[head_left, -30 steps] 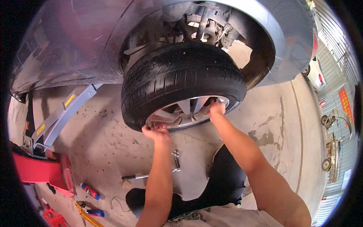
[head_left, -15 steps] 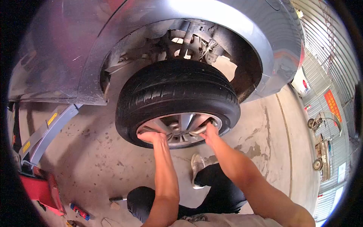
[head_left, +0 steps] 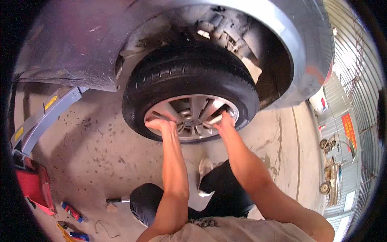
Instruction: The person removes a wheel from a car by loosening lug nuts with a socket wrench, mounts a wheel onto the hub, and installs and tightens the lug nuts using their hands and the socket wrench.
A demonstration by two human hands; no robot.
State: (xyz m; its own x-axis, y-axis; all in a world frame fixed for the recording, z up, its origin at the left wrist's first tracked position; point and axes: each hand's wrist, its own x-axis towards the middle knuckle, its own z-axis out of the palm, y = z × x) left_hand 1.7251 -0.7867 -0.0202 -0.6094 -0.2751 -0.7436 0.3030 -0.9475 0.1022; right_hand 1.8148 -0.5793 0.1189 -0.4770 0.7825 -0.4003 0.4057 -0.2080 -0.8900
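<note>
A car wheel, with a black tyre (head_left: 189, 82) and a silver spoked rim (head_left: 197, 101), is in front of the open wheel arch (head_left: 274, 60) of a grey car. My left hand (head_left: 162, 125) grips the left side of the rim, its fingers partly hidden inside. On the opposite side, my right hand (head_left: 227, 122) is closed around the rim near a spoke opening, fingertips hidden among the spokes. The tyre's upper part overlaps the arch and covers much of the suspension (head_left: 229, 32) behind it.
A grey lift arm (head_left: 46, 119) with yellow labels reaches under the car at left. On the floor lie a red object (head_left: 36, 189), a blue-and-red can (head_left: 71, 211), a yellow item (head_left: 64, 232) and a black-handled tool (head_left: 117, 200). Wheeled carts (head_left: 330, 181) stand along the right wall.
The view has shifted, so the car and floor items sit higher in it. The wheel has risen slightly towards the arch, hiding more suspension. Both hands keep their hold on the rim.
</note>
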